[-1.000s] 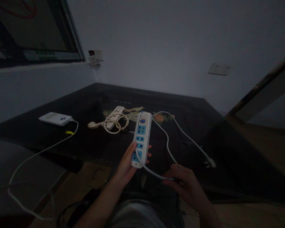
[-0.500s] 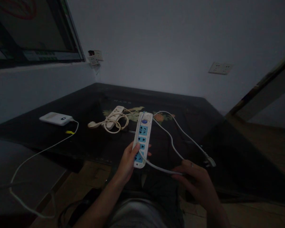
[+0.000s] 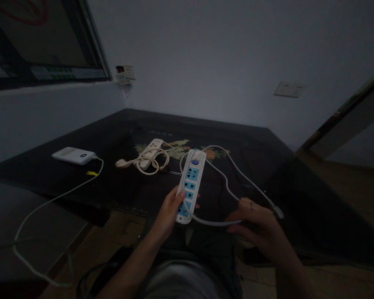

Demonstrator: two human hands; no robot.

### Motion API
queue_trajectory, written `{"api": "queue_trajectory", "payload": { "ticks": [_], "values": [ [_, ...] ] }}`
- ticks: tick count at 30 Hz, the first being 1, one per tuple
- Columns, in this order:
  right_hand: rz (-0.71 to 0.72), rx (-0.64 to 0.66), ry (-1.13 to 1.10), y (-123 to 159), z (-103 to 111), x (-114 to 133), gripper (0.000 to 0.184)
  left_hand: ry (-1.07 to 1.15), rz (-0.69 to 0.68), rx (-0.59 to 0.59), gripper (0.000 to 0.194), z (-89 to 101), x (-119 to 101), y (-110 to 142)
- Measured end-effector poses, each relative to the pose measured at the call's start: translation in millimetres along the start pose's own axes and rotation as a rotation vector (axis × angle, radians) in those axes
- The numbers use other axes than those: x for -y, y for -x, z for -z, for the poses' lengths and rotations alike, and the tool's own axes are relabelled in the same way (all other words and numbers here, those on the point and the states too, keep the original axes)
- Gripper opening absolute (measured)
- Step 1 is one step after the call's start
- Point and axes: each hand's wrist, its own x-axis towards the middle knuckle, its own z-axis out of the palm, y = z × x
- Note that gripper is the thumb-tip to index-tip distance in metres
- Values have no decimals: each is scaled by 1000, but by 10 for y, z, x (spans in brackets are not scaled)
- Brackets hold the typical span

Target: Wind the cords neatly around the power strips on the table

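My left hand [image 3: 169, 211] is closed around the lower end of a white power strip [image 3: 198, 179] with blue sockets and a blue switch. Its thumb lies on the strip's left edge, pressing the cord there; fingertips show at the right side. My right hand [image 3: 254, 222] pinches the white power cord [image 3: 209, 223], which runs across from the strip's lower end. Another stretch of this cord passes from the strip's top toward the right hand. A further loop reaches right to the plug [image 3: 278, 211], which rests on the dark table [image 3: 118, 124].
A second white power strip [image 3: 151, 154] with its cord coiled over it lies left of centre. Farther left sit a white power bank [image 3: 74, 155] with a cable and a yellow tag [image 3: 92, 173]. Wall sockets [image 3: 289, 89] are at the back.
The held power strip has shifted slightly right and toward me, tilting more to the right. A cord loop now shows at its left side. The right hand has turned slightly, still pinching the cord.
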Motion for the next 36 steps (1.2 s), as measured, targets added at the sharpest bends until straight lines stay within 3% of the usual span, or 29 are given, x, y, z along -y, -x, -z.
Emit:
{"api": "queue_trajectory", "payload": {
  "ticks": [18,24,28,36],
  "values": [
    [67,48,-30,-18,-43,35,23,33,22,7,49,-27,-28,13],
    [-78,-75,42,3,161,-26,23,38,-23,32,43,-47,-36,38],
    [-93,-152,101,-50,301,-53,21,37,-35,50,44,-73,-46,69],
    [-172,-150,96,-155,316,-202,27,103,16,75,44,-105,-124,135]
  ]
}}
